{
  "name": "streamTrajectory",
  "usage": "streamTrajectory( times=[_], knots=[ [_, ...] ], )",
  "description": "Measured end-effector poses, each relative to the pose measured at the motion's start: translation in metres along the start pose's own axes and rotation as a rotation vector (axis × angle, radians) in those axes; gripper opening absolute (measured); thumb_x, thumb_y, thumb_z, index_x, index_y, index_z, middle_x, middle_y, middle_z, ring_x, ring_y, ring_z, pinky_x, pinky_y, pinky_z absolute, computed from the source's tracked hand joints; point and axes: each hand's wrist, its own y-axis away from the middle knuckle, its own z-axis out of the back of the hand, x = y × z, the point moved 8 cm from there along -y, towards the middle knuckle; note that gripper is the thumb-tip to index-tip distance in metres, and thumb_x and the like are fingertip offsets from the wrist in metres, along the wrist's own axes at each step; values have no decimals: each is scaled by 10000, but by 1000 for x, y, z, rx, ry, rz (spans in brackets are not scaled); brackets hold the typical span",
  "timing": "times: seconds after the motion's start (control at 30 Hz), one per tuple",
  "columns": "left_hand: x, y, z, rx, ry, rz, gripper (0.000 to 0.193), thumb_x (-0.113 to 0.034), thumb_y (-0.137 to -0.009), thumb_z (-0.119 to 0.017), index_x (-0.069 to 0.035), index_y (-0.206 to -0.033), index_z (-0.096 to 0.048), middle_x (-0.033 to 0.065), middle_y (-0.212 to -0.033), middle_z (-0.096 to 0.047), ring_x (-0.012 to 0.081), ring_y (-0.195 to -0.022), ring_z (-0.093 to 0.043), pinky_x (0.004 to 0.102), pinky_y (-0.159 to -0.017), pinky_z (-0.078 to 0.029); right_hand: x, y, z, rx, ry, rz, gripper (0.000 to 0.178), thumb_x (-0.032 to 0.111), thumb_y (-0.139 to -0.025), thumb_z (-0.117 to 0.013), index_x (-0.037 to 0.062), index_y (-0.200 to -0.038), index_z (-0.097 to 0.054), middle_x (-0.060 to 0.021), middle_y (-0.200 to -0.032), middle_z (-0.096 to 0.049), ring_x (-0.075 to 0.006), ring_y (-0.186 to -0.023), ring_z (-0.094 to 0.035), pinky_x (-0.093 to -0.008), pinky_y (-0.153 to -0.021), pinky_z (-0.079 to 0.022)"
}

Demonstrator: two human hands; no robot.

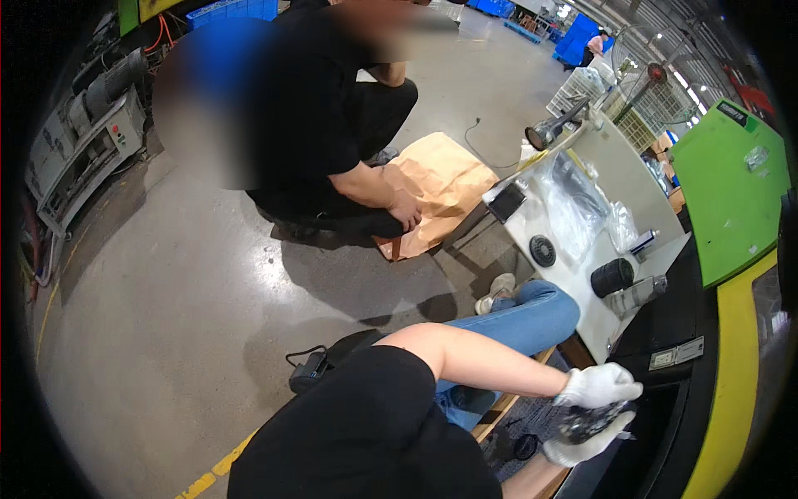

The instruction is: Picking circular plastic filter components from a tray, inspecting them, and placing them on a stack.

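Note:
Both my hands wear white gloves and meet at the lower right. My left hand, the upper one, closes over the top of a dark glossy object with pale, shiny patches. From below, my right hand cups the same object, its fingers and thumb against the lower edge. The gloves cover much of it, and I cannot make out its exact kind. Just left of my right hand, a black round part lies in a grey-lined space beside a wooden edge.
A white worktable holds a black ribbed disc, a black cylinder and clear plastic bags. A person in black crouches by a large brown paper bag. A green and yellow machine stands at right.

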Motion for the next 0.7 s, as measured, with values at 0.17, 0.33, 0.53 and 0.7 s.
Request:
streamTrajectory(
  times=[0.17, 0.33, 0.53, 0.7],
  knots=[
    [-22, 2, 27, -216, -87, -178, 277, -291, -914, -558, -46, -1012, -644, 132, -901, -680, 245, -884, -651, 344, -825, -494, 56, -17, -15, -94, 825, 386, 445, 394, -978, -502, -31, -1073, -594, -104, -1029, -596, -198, -989, -558, -321, -871, -442],
    [-12, -2, -10, 173, -204, -50, 294, -313, -873, -558, -96, -974, -730, 102, -930, -718, 214, -894, -676, 321, -804, -513, 9, -25, 20, 90, 180, -225, 523, 441, -983, -477, 12, -1280, -506, -121, -1223, -555, -209, -1085, -555, -310, -933, -441],
    [-2, -5, -8, -70, -74, -225, 307, -229, -925, -520, -13, -1109, -639, 151, -1064, -676, 248, -1015, -638, 318, -908, -480, 52, -20, 60, -338, 688, 392, 479, 382, -981, -496, -27, -1224, -553, -148, -1180, -572, -229, -992, -576, -343, -896, -459],
    [29, -19, -17, 202, -81, -108, 286, -225, -924, -511, -17, -1004, -691, 113, -973, -707, 217, -950, -657, 334, -871, -485, 14, -36, 51, -149, 612, 87, 492, 393, -959, -527, -50, -1166, -576, -146, -1081, -607, -214, -941, -592, -335, -818, -484]
  ],
)
